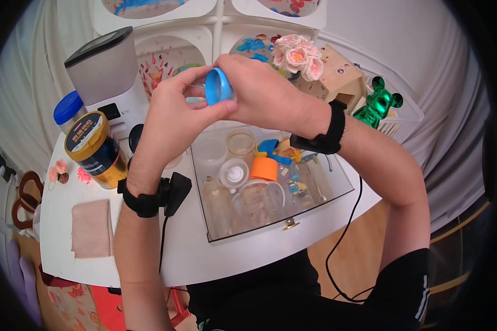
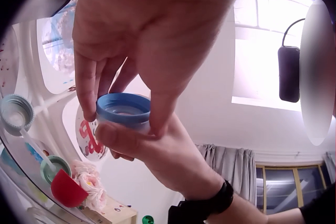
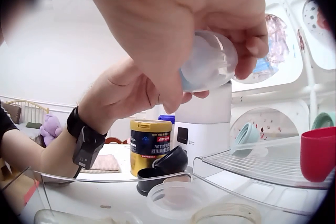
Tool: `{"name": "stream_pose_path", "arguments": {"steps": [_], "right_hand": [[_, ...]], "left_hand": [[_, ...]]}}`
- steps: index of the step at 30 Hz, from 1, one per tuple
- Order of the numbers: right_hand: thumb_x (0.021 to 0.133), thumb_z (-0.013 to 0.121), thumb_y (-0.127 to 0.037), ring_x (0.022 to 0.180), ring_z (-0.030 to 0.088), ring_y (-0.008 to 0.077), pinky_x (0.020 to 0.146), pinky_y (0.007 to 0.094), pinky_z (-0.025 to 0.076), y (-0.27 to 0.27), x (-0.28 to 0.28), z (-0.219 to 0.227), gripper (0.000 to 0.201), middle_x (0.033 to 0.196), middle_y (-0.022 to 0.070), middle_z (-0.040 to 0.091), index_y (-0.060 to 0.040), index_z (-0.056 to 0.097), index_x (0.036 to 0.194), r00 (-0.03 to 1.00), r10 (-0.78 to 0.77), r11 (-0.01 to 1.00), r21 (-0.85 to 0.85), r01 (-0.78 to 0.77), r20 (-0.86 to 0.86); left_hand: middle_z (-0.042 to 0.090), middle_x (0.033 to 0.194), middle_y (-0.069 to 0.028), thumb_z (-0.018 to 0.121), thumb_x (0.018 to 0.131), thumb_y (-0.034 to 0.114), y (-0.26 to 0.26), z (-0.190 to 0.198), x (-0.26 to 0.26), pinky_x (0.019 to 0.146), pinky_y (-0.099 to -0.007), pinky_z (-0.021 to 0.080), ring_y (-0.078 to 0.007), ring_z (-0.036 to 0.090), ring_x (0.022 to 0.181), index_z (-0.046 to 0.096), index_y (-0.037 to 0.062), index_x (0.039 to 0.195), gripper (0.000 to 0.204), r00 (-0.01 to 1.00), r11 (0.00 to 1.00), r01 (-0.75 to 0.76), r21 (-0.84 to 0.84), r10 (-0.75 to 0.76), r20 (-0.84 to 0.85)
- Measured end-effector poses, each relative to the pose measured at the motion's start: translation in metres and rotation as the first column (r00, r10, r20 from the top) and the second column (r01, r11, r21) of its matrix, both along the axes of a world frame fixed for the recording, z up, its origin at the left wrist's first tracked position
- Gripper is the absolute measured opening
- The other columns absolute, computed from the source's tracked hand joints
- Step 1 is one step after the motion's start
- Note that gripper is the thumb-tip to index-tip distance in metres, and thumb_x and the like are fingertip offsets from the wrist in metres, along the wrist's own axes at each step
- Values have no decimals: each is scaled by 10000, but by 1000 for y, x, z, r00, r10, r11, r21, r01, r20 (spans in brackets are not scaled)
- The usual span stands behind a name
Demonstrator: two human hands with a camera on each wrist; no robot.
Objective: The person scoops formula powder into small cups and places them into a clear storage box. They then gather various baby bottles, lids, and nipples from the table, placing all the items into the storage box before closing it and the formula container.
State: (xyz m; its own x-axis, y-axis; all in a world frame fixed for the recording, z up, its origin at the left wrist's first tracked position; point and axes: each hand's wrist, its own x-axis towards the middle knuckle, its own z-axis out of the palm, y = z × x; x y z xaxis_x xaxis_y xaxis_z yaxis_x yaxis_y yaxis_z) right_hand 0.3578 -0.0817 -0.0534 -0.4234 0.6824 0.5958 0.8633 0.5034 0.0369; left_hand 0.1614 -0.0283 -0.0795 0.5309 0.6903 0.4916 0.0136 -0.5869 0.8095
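Note:
Both hands meet over the box around one small piece, a blue screw ring [image 1: 220, 87] with a clear dome cap [image 3: 212, 61] on its other side. My left hand [image 1: 185, 105] pinches the ring between thumb and fingertips. From the other side, my right hand [image 1: 259, 91] grips the clear dome, its fingers curled round it in the right wrist view. In the left wrist view the ring's threaded, open side faces up. Below the hands stands a clear box [image 1: 209, 234] with an orange cap [image 1: 264, 169], a white lid [image 1: 234, 174] and a clear handled cup [image 1: 259, 201] inside.
A gold-lidded tub [image 1: 96, 146] and a white appliance [image 1: 113, 102] stand at the left, beside a folded pink cloth [image 1: 92, 229]. Behind are pink roses [image 1: 298, 56] and a green bear figure [image 1: 378, 103]. A red cup [image 3: 317, 154] sits on a clear rack [image 3: 252, 166].

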Motion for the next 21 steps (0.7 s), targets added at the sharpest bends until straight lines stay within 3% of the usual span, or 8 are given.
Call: {"name": "stream_pose_path", "arguments": {"steps": [2,5,8,12,15,21], "right_hand": [[819,838,-253,883,726,458,764,509,600,-4,-6,4,471,902,248,713,28,540,1050,999,-46,995,-85,47,10],[839,817,-278,868,729,456,727,509,598,-4,-6,2,456,868,257,715,35,539,1020,999,-22,999,-23,23,38],[847,807,-286,874,727,448,719,509,594,-2,-3,2,446,878,249,716,28,531,1002,997,36,998,44,-39,63],[856,797,-269,873,718,449,725,510,590,-4,-4,8,430,906,220,714,9,518,1027,997,24,1000,1,-24,78],[856,793,-237,904,708,445,742,504,588,3,-2,1,422,969,211,696,7,520,1065,993,96,992,70,-101,75],[842,792,-186,936,707,416,752,479,595,0,-19,-4,408,1009,190,673,3,529,1090,998,-51,994,97,48,31]], "left_hand": [[777,1093,-155,913,828,104,-1,-3,1,867,-310,643,-173,755,1009,642,-87,1350,619,1000,996,-8,94,7,17],[778,1079,-165,921,814,89,6,-4,-3,874,-311,646,-176,758,993,652,-94,1312,596,999,992,35,118,-39,36],[777,1059,-139,972,748,204,9,-7,-2,833,-310,626,-159,736,989,693,-102,1260,658,992,998,28,51,-34,119],[768,1074,-135,972,749,204,13,-7,-2,828,-315,630,-157,725,977,673,-109,1288,691,991,999,47,27,-50,127],[762,1095,-144,971,742,191,18,-10,-2,831,-324,633,-166,721,987,660,-112,1308,713,989,997,75,22,-77,126],[757,1137,-176,966,735,166,14,-6,-5,859,-336,634,-199,729,1053,649,-122,1319,725,992,999,-37,28,33,120]]}}
